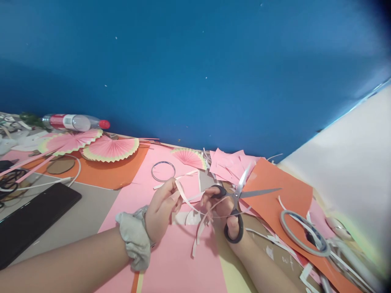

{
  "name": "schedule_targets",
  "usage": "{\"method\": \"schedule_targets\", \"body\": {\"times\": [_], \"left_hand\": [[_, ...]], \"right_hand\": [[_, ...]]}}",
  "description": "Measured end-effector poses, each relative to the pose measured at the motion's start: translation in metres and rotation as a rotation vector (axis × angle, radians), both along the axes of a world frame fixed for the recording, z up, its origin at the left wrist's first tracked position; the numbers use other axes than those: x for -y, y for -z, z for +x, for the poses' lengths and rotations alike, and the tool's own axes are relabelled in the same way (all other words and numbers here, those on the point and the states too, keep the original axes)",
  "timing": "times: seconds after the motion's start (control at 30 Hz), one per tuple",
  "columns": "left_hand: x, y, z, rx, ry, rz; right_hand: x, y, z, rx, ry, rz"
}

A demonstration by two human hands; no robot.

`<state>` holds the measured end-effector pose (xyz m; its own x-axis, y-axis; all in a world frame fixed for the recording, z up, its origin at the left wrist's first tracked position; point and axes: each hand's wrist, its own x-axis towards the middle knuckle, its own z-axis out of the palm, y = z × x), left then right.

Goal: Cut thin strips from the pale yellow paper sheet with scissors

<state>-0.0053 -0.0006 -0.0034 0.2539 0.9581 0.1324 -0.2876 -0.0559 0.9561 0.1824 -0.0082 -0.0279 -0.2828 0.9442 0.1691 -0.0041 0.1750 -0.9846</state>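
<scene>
My left hand (163,209) is closed, pinching a narrow pale strip (182,194) that loops across toward my right hand. A grey scrunchie (134,236) circles my left wrist. In my right hand (218,205) is a pair of scissors (237,196) with black handles; my fingers pass through the loops and the blades stand apart, pointing right. More thin strips hang around the right fingers, and one end (198,240) dangles over the pink paper (180,260). Whether the right fingertips also pinch a strip is hard to make out.
Pleated pink fans (111,148) lie at the back left below a plastic bottle (76,122). A black phone (39,219) rests at left. One tape ring (163,171) lies behind my hands, another roll (305,234) at right on orange paper (275,179). A blue wall (183,73) rises behind.
</scene>
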Motion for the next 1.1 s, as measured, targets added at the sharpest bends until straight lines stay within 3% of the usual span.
{"method": "schedule_targets", "body": {"times": [0.1,0.2,0.4,0.6,0.73,0.9,1.1], "left_hand": [[-0.003,0.002,0.001,0.087,-0.006,-0.002],[-0.005,0.003,0.002,0.101,-0.021,0.013],[-0.004,0.003,0.001,0.09,0.083,-0.034],[-0.004,-0.003,0.004,-0.238,-0.078,0.089],[-0.006,-0.003,0.005,-0.206,-0.119,0.063],[-0.011,-0.004,0.001,-0.223,-0.277,0.168],[-0.019,-0.004,0.002,-0.02,-0.138,0.012]], "right_hand": [[-0.005,0.006,0.001,-0.128,0.013,0.101],[-0.006,0.007,0.0,-0.127,0.009,0.139],[0.002,-0.007,-0.002,-0.049,0.025,0.127],[0.009,-0.022,-0.005,0.033,0.003,0.089],[0.009,-0.02,-0.004,-0.009,-0.016,0.042],[0.006,-0.02,-0.003,-0.002,-0.058,0.003],[0.003,-0.018,-0.004,-0.083,-0.013,-0.033]]}}
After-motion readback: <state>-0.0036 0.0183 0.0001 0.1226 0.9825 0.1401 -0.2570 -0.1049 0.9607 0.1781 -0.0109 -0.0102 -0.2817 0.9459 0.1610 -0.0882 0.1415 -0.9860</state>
